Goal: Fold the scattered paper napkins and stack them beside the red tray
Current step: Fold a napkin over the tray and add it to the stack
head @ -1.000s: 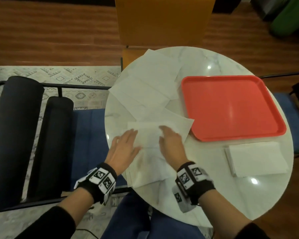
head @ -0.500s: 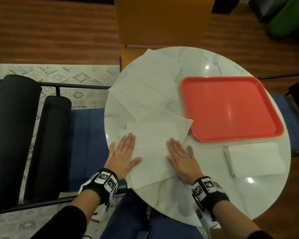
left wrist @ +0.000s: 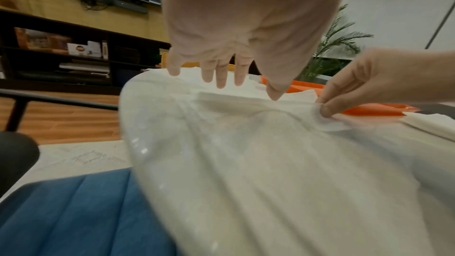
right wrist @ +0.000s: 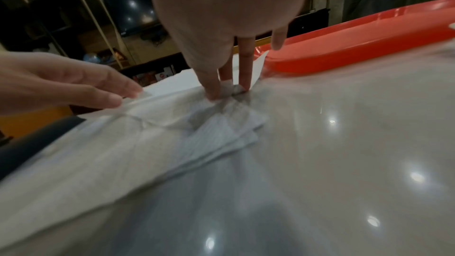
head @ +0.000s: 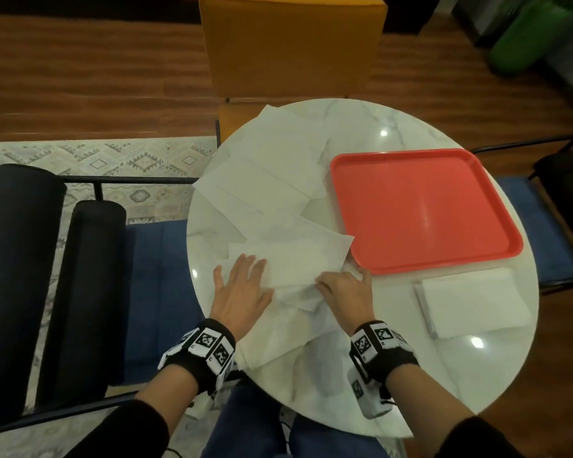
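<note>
- A round white marble table [head: 361, 385] carries everything.
- A red tray [head: 424, 209] lies flat toward two o'clock.
- A stack of folded napkins [head: 473, 302] sits at four o'clock, just beside the tray's near edge.
- Loose, overlapping unfolded napkins [head: 272, 180] spread from eleven o'clock down to seven o'clock; some overhang the rim.

The round white marble table [head: 361, 375] is viewed steeply from overhead by the head camera. It is skimmed low and close by both wrist cameras (facing outward along the fingers), the flat red plastic tray [left wrist: 369, 109] being shared.
</note>
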